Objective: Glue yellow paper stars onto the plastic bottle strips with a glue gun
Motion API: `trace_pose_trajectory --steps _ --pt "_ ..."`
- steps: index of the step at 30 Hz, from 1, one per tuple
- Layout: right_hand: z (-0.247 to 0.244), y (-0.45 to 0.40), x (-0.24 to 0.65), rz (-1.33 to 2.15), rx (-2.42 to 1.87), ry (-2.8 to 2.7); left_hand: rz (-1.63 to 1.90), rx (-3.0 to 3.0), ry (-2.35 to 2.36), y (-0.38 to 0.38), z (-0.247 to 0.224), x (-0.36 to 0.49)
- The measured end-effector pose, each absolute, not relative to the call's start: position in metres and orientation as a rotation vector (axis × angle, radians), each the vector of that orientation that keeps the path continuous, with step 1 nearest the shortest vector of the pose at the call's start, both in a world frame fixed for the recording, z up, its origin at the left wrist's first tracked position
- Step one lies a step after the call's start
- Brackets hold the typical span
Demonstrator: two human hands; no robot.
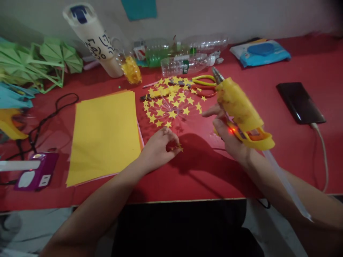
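My left hand (162,146) is closed in a pinch on a small yellow paper star (180,147), just above the red table. In my right hand (227,134) is a yellow hot glue gun (238,103), its metal nozzle pointing up and away to the left. A red light glows on the gun, and a long clear glue stick (286,185) juts from its back over my forearm. Beyond my hands, a ring of yellow stars (172,114) surrounds a clear plastic piece with thin spokes; its exact shape is hard to make out.
Yellow paper sheets (104,135) lie left, beside a purple power strip (37,171) and black cords. Pliers (205,80), plastic bottles (184,64) and a white tumbler (93,39) are at the back. A wipes pack (259,51) and a plugged-in phone (300,101) sit right.
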State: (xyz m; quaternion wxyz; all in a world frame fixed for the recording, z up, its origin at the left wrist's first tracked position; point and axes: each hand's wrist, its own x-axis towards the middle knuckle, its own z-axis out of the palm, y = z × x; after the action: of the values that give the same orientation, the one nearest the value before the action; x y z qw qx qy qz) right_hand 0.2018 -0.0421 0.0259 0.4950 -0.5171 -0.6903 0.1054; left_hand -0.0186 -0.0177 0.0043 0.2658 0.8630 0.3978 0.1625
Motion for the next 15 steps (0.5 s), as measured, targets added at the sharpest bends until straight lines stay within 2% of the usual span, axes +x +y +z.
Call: trace_pose_trajectory --steps 15 --pt "0.033 -0.051 0.188 0.254 -1.251 -1.756 0.374 2.299 1.061 -0.014 0.0 -0.014"
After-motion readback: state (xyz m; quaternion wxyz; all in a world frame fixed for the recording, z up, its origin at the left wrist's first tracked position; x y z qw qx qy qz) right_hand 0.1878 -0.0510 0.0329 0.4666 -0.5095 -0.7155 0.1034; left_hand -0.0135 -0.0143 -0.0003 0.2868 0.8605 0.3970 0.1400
